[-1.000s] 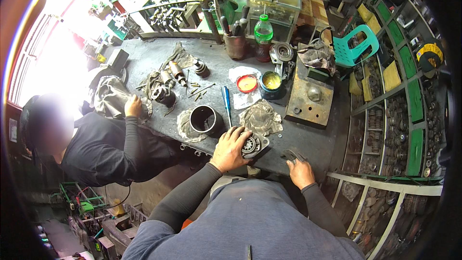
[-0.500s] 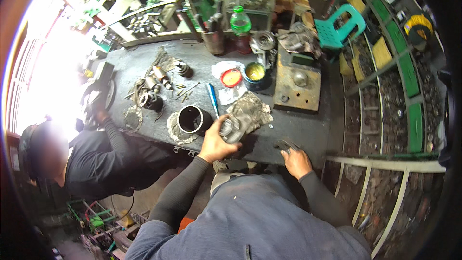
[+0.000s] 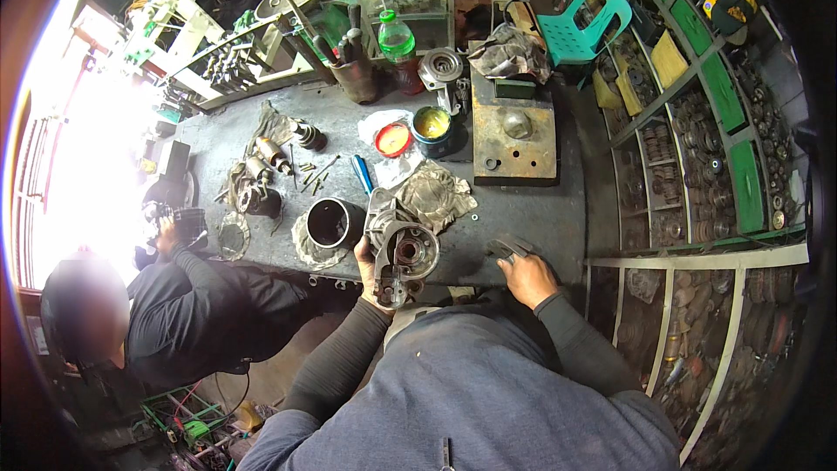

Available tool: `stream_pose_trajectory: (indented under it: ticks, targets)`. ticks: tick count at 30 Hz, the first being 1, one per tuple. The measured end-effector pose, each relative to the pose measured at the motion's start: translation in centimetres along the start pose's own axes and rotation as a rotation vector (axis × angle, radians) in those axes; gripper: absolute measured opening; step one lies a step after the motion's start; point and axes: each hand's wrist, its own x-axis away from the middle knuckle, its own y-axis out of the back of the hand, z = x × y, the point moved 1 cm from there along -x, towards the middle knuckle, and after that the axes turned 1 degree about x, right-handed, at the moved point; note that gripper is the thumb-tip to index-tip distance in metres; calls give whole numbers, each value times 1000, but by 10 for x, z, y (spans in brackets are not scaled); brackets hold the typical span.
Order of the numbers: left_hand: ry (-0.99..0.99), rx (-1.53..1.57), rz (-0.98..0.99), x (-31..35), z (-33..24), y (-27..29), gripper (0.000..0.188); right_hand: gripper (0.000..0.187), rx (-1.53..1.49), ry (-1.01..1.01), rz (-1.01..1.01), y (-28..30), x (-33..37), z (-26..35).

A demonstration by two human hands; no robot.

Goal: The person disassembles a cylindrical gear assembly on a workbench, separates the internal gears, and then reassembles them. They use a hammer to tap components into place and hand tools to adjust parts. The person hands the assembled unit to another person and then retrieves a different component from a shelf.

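My left hand (image 3: 366, 269) is closed around the left side of a cast-metal motor housing (image 3: 403, 249), held at the near edge of the bench. Its round opening with a bore faces up, and my palm is hidden beneath. At the bench edge to the right, my right hand (image 3: 528, 281) has its fingers curled at a dark pronged tool (image 3: 513, 247), whose exact kind I cannot make out. Left of the housing a black steel cylinder (image 3: 335, 223) stands on a rag. A crumpled grey rag (image 3: 436, 196) lies just beyond the housing.
Beyond are a blue-handled tool (image 3: 361, 174), a grease tub (image 3: 432, 125), its red lid (image 3: 393, 139) and a rusty metal block (image 3: 514, 135). Motor parts (image 3: 266, 157) lie left. A co-worker (image 3: 209, 314) works at far left; parts shelves (image 3: 689, 148) line the right.
My left hand has drawn the housing nearer and tipped its round opening into view. The right hand stays at the bench edge with the dark tool. The head view has shifted slightly.
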Motion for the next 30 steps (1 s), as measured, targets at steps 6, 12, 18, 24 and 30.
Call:
stream_pose_trajectory:
  ticks: [6,12,18,24,30]
  targets:
    - [44,54,10,7,3,6,83,33,19,-20,8,2,1,1]
    - [32,-64,-71,7,3,17,82,34,30,25,20,5,-2,0]
    - [-12,-241,-80,12,7,16,75,39,23,39,-28,-8,-4,-12]
    - [-512,-1426,-215,10,-9,-15,109,34,63,12,55,1,-4,-4]
    - [-547,-1826,-284,20,-4,-40,123,38,67,32,37,-2,-3,-7]
